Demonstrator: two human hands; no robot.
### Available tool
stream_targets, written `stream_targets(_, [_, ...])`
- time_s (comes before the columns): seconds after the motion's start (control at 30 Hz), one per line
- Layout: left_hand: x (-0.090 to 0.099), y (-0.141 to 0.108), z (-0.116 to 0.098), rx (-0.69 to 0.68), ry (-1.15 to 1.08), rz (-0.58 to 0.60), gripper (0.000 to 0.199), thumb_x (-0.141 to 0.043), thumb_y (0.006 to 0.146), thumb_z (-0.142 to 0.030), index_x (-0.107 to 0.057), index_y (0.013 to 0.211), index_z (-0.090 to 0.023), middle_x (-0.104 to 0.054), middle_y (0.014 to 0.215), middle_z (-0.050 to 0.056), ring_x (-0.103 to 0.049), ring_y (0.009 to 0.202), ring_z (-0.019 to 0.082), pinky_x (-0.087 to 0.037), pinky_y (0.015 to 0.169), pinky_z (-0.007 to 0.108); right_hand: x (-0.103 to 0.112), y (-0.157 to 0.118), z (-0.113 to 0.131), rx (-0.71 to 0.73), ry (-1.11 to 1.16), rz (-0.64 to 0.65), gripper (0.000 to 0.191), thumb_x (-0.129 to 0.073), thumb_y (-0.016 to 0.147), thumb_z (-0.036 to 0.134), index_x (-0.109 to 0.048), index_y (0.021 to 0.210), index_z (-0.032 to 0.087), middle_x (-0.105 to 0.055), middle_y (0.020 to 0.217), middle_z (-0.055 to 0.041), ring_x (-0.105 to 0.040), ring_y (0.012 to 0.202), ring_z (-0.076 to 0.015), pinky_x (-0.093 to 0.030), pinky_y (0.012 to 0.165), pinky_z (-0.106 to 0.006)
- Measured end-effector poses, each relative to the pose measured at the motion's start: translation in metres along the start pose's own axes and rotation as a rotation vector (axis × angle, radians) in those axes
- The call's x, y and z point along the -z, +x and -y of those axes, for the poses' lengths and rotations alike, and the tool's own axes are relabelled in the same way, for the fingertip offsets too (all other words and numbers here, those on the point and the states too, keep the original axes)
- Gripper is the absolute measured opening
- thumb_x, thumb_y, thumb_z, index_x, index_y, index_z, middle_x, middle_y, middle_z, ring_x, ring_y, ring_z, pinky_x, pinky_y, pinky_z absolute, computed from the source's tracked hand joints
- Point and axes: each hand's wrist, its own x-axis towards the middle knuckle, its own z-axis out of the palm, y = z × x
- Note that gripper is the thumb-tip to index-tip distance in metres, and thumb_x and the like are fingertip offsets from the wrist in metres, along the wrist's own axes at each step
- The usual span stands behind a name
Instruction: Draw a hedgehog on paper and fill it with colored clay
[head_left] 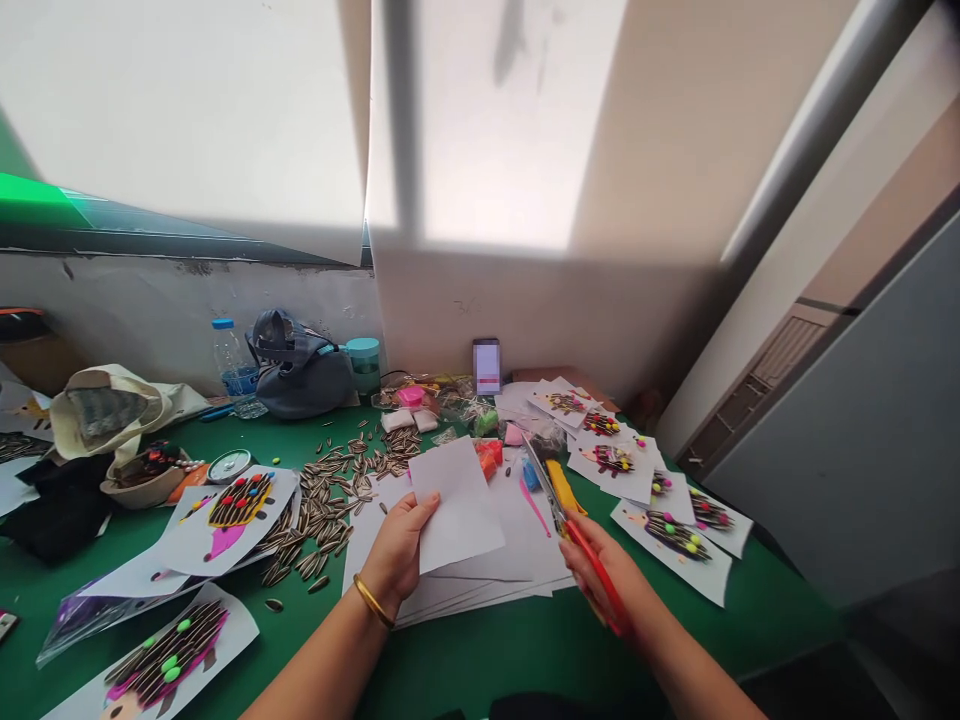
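My left hand (403, 548) grips a blank white sheet of paper (459, 508) by its left edge, thumb on top. In my right hand (600, 575) is a pair of scissors with red handles (604, 578), its metal blades pointing up and away to the left, apart from the paper. More white sheets (480, 592) lie on the green table beneath both hands. A pink plastic tool (535, 508) rests on those sheets, near lumps of blue clay (530, 475), orange clay (489, 458) and yellow clay (564, 487).
Sunflower seeds (322, 505) are scattered left of the sheets. Finished hedgehog pictures made with seeds (679, 535) lie on the right, and another picture (234, 510) on the left. A phone (487, 367) stands against the wall, with a water bottle (238, 375) and dark bag (300, 370) further left.
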Motion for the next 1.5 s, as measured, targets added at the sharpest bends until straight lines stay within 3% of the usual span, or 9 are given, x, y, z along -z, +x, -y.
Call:
stream_targets(0.17, [-0.003, 0.000, 0.001, -0.004, -0.047, -0.009, 0.024, -0.070, 0.078, -0.016, -0.065, 0.101, -0.011, -0.075, 0.076, 0.007, -0.072, 0.063, 0.019, -0.059, 0.058, 0.026, 0.060, -0.004, 0.003, 0.016, -1.028, -0.311, 0.056, -0.052, 0.085, 0.039, -0.048, 0.139, 0.024, -0.061, 0.129, -0.0110, -0.056, 0.118, -0.0304, -0.045, 0.090, -0.037])
stream_targets(0.37, [-0.004, 0.001, 0.006, 0.002, -0.044, -0.010, 0.030, -0.072, 0.077, -0.016, -0.064, 0.106, -0.010, -0.076, 0.078, 0.009, -0.073, 0.067, 0.021, -0.060, 0.062, 0.029, 0.069, -0.007, -0.004, -0.087, -1.416, -0.176, 0.055, -0.044, 0.090, 0.036, -0.046, 0.142, 0.017, -0.064, 0.124, -0.0170, -0.063, 0.106, -0.0304, -0.046, 0.080, -0.035])
stream_targets(0.53, [-0.003, 0.000, 0.007, -0.005, -0.049, 0.022, 0.032, -0.074, 0.076, -0.018, -0.065, 0.106, -0.011, -0.077, 0.086, 0.012, -0.074, 0.075, 0.023, -0.061, 0.069, 0.031, 0.052, -0.002, 0.024, -0.165, -1.581, -0.050, 0.054, -0.048, 0.089, 0.039, -0.052, 0.139, 0.019, -0.070, 0.107, -0.0181, -0.066, 0.093, -0.0350, -0.046, 0.069, -0.040])
stream_targets(0.83, [-0.003, -0.002, 0.011, -0.032, -0.052, 0.037, 0.035, -0.079, 0.072, -0.024, -0.067, 0.103, -0.012, -0.077, 0.091, 0.011, -0.073, 0.082, 0.024, -0.059, 0.073, 0.031, 0.037, 0.015, 0.054, -0.200, -1.612, 0.044, 0.030, -0.051, 0.087, 0.036, -0.071, 0.106, 0.025, -0.072, 0.096, -0.0135, -0.066, 0.091, -0.0325, -0.045, 0.067, -0.037])
stream_targets(0.97, [-0.004, 0.000, 0.015, -0.056, -0.042, 0.031, 0.034, -0.079, 0.072, -0.028, -0.069, 0.100, -0.013, -0.076, 0.090, 0.011, -0.072, 0.082, 0.023, -0.058, 0.070, 0.029, 0.028, 0.013, 0.058, -0.099, -1.534, -0.049, 0.030, -0.051, 0.088, 0.041, -0.072, 0.098, 0.023, -0.071, 0.093, -0.0126, -0.065, 0.088, -0.0314, -0.044, 0.071, -0.038])
stream_targets(1.13, [-0.011, -0.006, 0.028, -0.071, 0.015, 0.107, 0.041, -0.081, 0.069, -0.038, -0.071, 0.100, -0.013, -0.076, 0.093, 0.011, -0.070, 0.082, 0.022, -0.054, 0.067, 0.026, -0.027, 0.010, 0.047, 0.271, -0.752, 0.077, 0.063, -0.065, 0.081, 0.051, -0.047, 0.138, 0.030, -0.057, 0.132, -0.0080, -0.058, 0.107, -0.0271, -0.047, 0.082, -0.035])
stream_targets(1.23, [-0.011, -0.009, 0.026, -0.108, 0.100, 0.134, 0.044, -0.079, 0.070, -0.043, -0.072, 0.101, -0.011, -0.075, 0.094, 0.012, -0.067, 0.080, 0.021, -0.051, 0.066, 0.026, -0.051, 0.023, 0.033, 0.255, -0.478, 0.118, 0.038, -0.060, 0.085, 0.042, -0.059, 0.119, 0.025, -0.067, 0.111, -0.0061, -0.061, 0.096, -0.0245, -0.047, 0.080, -0.034])
stream_targets(1.4, [0.004, -0.005, -0.004, -0.316, 0.334, 0.030, 0.057, -0.077, 0.073, -0.037, -0.060, 0.125, -0.020, -0.071, 0.099, 0.007, -0.065, 0.085, 0.019, -0.049, 0.069, 0.024, -0.050, 0.043, 0.031, 0.209, -0.804, 0.272, 0.016, -0.053, 0.086, 0.025, -0.065, 0.097, 0.024, -0.068, 0.091, -0.0016, -0.061, 0.086, -0.0212, -0.042, 0.071, -0.029])
stream_targets(1.5, [0.014, 0.000, -0.013, -0.327, 0.725, 0.108, 0.038, -0.079, 0.065, -0.026, -0.071, 0.101, -0.018, -0.071, 0.079, 0.004, -0.062, 0.072, 0.018, -0.045, 0.061, 0.023, -0.048, 0.044, 0.035, 0.222, -1.078, 0.372, 0.016, -0.055, 0.083, 0.021, -0.066, 0.093, 0.025, -0.069, 0.091, -0.0011, -0.062, 0.084, -0.0205, -0.038, 0.068, -0.028])
